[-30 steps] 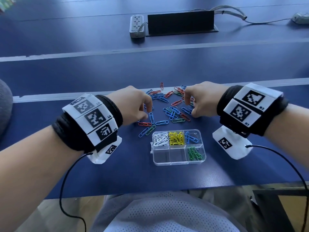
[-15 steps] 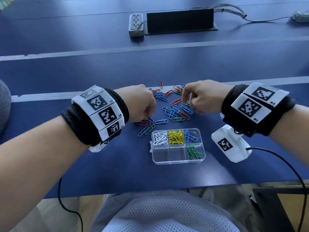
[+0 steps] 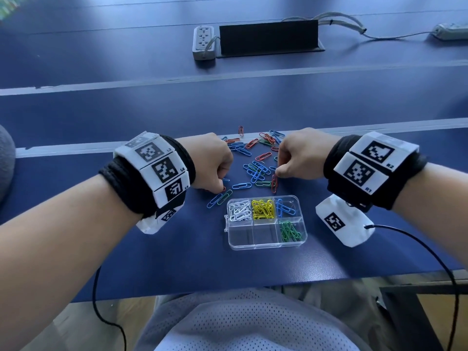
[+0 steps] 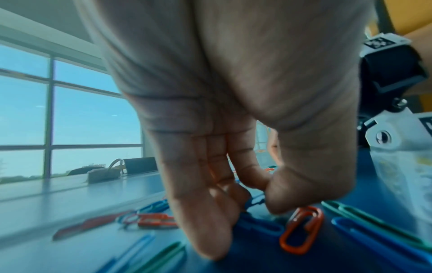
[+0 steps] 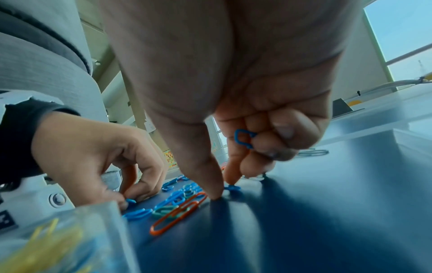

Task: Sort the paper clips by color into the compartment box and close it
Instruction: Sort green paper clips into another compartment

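Note:
Loose red, blue and green paper clips (image 3: 255, 168) lie in a pile behind the clear compartment box (image 3: 255, 245). The box stands open, with white clips (image 3: 239, 211), yellow clips (image 3: 263, 209), blue clips (image 3: 286, 207) and green clips (image 3: 290, 230) in separate compartments; two front compartments hold nothing. My left hand (image 3: 222, 186) is at the pile's left edge, thumb and fingers pinching a blue clip (image 4: 254, 201) on the table beside a red clip (image 4: 301, 230). My right hand (image 3: 277, 171) keeps a blue clip (image 5: 243, 138) in its curled fingers, while thumb and forefinger press on another blue clip (image 5: 231, 188).
A grey power strip (image 3: 203, 43) and a black cable flap (image 3: 268, 38) sit far back, with another strip (image 3: 450, 31) at the back right. The table's front edge (image 3: 228, 287) runs close behind the box. Black cables hang from both wrists.
Both hands have shifted nearer, toward the front of the pile. The left hand has moved right and curled down onto a clip; the right hand has moved slightly left.

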`<state>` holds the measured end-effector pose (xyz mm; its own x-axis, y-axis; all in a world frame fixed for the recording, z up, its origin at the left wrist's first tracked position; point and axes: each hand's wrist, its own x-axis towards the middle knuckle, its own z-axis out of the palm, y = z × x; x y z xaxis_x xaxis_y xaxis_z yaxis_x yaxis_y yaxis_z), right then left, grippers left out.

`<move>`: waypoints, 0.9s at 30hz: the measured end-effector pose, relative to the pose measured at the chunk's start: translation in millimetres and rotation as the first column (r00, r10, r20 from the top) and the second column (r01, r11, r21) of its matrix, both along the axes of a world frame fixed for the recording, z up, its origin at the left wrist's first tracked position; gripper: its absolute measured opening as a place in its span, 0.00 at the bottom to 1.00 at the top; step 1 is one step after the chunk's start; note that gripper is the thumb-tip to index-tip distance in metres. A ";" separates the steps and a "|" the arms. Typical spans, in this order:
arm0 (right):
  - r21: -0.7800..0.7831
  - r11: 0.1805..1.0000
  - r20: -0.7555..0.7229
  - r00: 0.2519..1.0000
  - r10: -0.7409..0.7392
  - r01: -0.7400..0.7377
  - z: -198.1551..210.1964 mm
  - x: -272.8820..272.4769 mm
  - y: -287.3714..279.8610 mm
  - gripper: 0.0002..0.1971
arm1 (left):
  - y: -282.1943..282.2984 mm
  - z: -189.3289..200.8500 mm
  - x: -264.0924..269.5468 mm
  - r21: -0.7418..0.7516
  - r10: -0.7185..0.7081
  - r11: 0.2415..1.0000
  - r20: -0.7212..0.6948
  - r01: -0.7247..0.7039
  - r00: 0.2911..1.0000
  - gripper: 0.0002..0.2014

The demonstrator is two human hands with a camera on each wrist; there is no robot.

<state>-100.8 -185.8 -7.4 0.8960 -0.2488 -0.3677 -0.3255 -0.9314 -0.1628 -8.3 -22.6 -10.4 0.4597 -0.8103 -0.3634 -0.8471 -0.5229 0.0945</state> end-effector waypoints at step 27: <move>0.115 0.960 0.049 0.966 0.253 -0.257 10.4 23.6 6.5 0.10 | 7.9 -4.1 23.3 -0.268 0.274 0.905 -0.226 -0.330 0.935 0.08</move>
<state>-77.2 -179.3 3.0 0.9363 0.0331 -0.3496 -0.0724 -0.9560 -0.2844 15.0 -14.7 -14.5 0.6493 -0.7258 -0.2271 -0.6070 -0.6745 0.4203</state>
